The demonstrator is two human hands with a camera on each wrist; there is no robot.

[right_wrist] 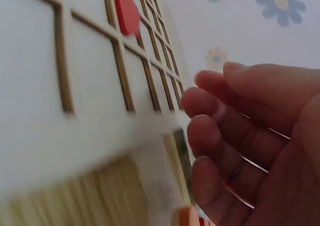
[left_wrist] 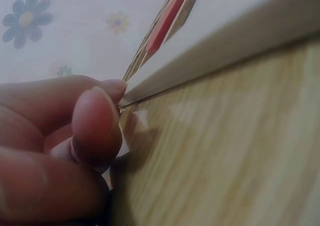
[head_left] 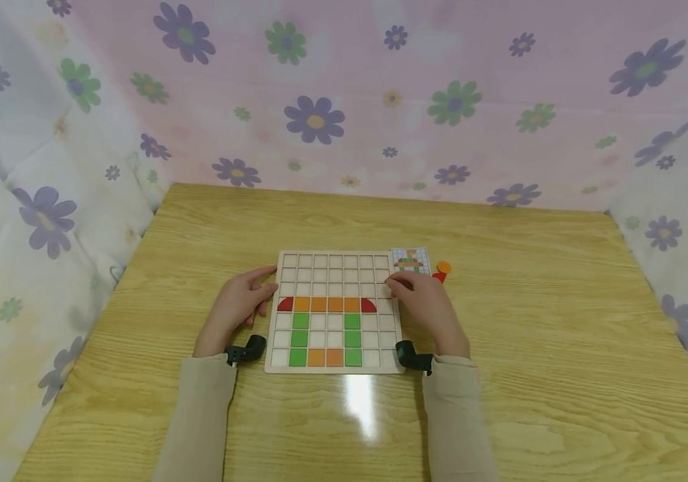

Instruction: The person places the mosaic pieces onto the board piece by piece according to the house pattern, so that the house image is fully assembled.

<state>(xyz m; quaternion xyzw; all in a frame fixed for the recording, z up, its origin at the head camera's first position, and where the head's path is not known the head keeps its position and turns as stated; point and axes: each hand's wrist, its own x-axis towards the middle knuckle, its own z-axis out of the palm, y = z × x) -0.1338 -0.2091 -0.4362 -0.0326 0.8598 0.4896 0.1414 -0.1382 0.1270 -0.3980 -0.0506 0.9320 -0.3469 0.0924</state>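
1. Grid board [head_left: 326, 321] is laid flat on the bench [head_left: 561, 321], set between the two hands.
2. Across its fourth row, four orange squares [head_left: 318, 304] are seated side by side; they are flanked by a red rounded piece at the left end [head_left: 286, 304] and another red rounded piece at the right end [head_left: 368, 305].
3. Below that row, a left column of three green squares [head_left: 300, 339] and a right column of three green squares [head_left: 353, 338] are seated; two more orange squares [head_left: 316, 357] are held between them in the bottom row.
4. By the left hand [head_left: 237, 301], the board's left edge is touched with the fingertips; its fingers are loosely extended and slightly spread.
5. The right hand [head_left: 427, 301] is held at the board's right edge, its fingers relaxed and gently bent, the thumb close to the index finger; whether the board is touched there cannot be told.
6. A pattern card [head_left: 411, 258] is placed just beside the board's upper right corner, partly covered by the right hand in the head view.
7. Near the card, an orange round piece [head_left: 444, 268] is seen beside a loose red piece [head_left: 439, 276].
8. Behind the bench, a flowered cloth [head_left: 356, 80] is hung.
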